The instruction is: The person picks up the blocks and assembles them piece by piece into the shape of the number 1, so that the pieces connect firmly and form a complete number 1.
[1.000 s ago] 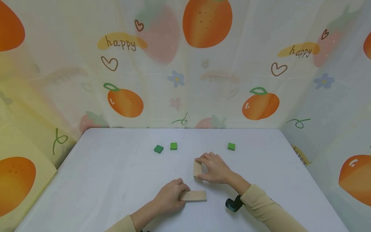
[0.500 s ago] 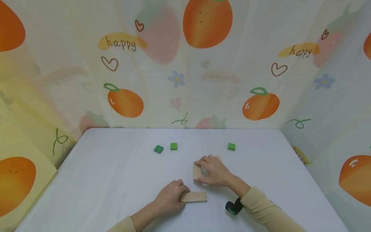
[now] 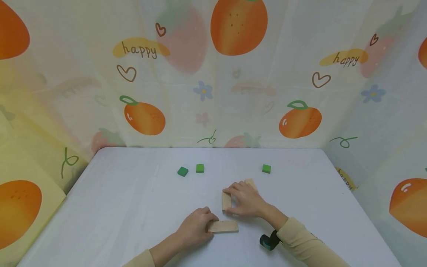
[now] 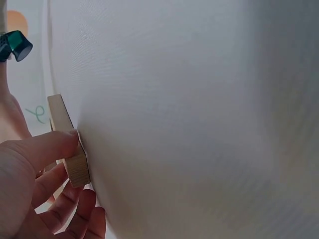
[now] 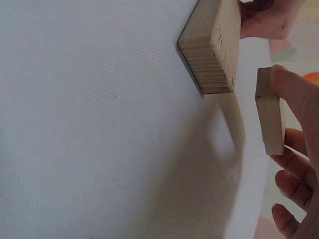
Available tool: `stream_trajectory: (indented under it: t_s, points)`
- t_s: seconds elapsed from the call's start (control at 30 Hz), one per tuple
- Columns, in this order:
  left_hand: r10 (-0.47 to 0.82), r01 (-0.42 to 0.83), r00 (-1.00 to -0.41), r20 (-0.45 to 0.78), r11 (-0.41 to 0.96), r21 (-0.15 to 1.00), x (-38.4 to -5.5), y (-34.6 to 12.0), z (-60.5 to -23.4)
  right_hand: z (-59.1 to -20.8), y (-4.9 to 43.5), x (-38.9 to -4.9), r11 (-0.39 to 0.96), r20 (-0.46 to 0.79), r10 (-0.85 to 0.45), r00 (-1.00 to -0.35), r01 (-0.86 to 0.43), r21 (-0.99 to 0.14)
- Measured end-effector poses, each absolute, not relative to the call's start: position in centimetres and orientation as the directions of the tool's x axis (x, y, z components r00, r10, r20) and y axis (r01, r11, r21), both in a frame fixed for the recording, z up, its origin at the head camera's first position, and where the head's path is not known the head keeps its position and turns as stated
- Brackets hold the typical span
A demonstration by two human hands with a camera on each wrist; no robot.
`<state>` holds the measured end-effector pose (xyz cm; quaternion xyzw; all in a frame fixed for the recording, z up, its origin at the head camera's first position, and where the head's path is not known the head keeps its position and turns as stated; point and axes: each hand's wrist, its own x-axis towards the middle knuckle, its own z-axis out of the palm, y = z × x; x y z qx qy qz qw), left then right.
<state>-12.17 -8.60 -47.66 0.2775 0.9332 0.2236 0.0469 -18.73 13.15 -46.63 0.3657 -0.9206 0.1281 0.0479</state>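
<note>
In the head view my left hand (image 3: pixel 197 227) pinches one end of a flat wooden block (image 3: pixel 224 226), which lies crosswise on the white table. The left wrist view has the thumb on the near end of this block (image 4: pixel 76 168) and fingers below it. Farther off, my right hand (image 3: pixel 246 200) holds a second wooden block (image 3: pixel 227 201) by its two ends, its long side pointing away from me. The right wrist view shows this block (image 5: pixel 270 117) between thumb and fingers, apart from the first block (image 5: pixel 212 50). A third wooden block (image 3: pixel 251 183) shows partly behind the right hand.
Two small green blocks, one dark (image 3: pixel 182 171) and one lighter (image 3: pixel 200 168), sit toward the back of the table (image 3: pixel 116 196). Another green block (image 3: pixel 266 168) lies back right. Patterned cloth (image 3: pixel 220 111) hangs around the far and side edges. A dark wrist camera (image 3: pixel 269 241) hangs under the right wrist.
My right hand has drawn its wooden block a little toward me, nearer the left hand's block. The third block behind it has come into view. The left hand stays nearly still.
</note>
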Motion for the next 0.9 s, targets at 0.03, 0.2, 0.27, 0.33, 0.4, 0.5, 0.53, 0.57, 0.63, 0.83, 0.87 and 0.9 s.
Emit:
stream_trajectory:
  t_s: [0.03, 0.2, 0.27, 0.33, 0.4, 0.5, 0.53, 0.57, 0.63, 0.83, 0.87, 0.9]
  points:
    - [0.536, 0.494, -0.844, 0.037, 0.748, 0.442, -12.2, -8.6, -47.7, -46.7, 13.1, -18.7, 0.7, 0.179, -0.661, -0.728, -0.685, -0.202]
    - [0.504, 0.466, -0.863, 0.03, 0.771, 0.434, -12.0, -9.0, -47.6, -46.7, 13.0, -18.5, 0.703, 0.164, -0.663, -0.73, -0.683, -0.199]
    - [0.489, 0.45, -0.872, 0.025, 0.778, 0.438, -11.9, -9.1, -47.5, -46.7, 12.9, -18.4, 0.7, 0.161, -0.667, -0.728, -0.685, -0.201]
    - [0.479, 0.438, -0.877, 0.024, 0.78, 0.448, -11.8, -9.2, -47.4, -46.7, 12.9, -18.3, 0.692, 0.163, -0.672, -0.723, -0.691, -0.208]
    - [0.475, 0.434, -0.879, 0.031, 0.774, 0.462, -11.7, -9.4, -47.3, -46.8, 12.8, -18.2, 0.687, 0.165, -0.675, -0.719, -0.695, -0.212]
    - [0.477, 0.446, -0.877, 0.062, 0.758, 0.476, -11.7, -9.5, -47.5, -46.8, 12.8, -18.1, 0.682, 0.163, -0.679, -0.716, -0.697, -0.221]
    - [0.476, 0.449, -0.877, 0.072, 0.753, 0.481, -11.7, -9.5, -47.6, -46.9, 12.7, -18.1, 0.681, 0.162, -0.681, -0.715, -0.698, -0.22]
    - [0.471, 0.447, -0.878, 0.079, 0.751, 0.485, -11.7, -9.5, -47.7, -46.9, 12.7, -18.1, 0.681, 0.16, -0.681, -0.714, -0.698, -0.22]
    - [0.462, 0.437, -0.883, 0.08, 0.749, 0.499, -11.8, -9.6, -47.8, -46.9, 12.6, -18.0, 0.677, 0.159, -0.684, -0.712, -0.701, -0.224]
    - [0.444, 0.397, -0.895, 0.045, 0.748, 0.532, -11.9, -9.7, -47.9, -46.9, 12.5, -17.9, 0.667, 0.151, -0.694, -0.704, -0.707, -0.235]
    - [0.444, 0.396, -0.895, 0.044, 0.746, 0.535, -11.9, -9.7, -47.9, -47.0, 12.4, -17.9, 0.665, 0.15, -0.696, -0.702, -0.709, -0.235]
    - [0.445, 0.397, -0.895, 0.046, 0.744, 0.537, -11.9, -9.7, -47.8, -47.0, 12.4, -17.9, 0.664, 0.147, -0.697, -0.701, -0.71, -0.234]
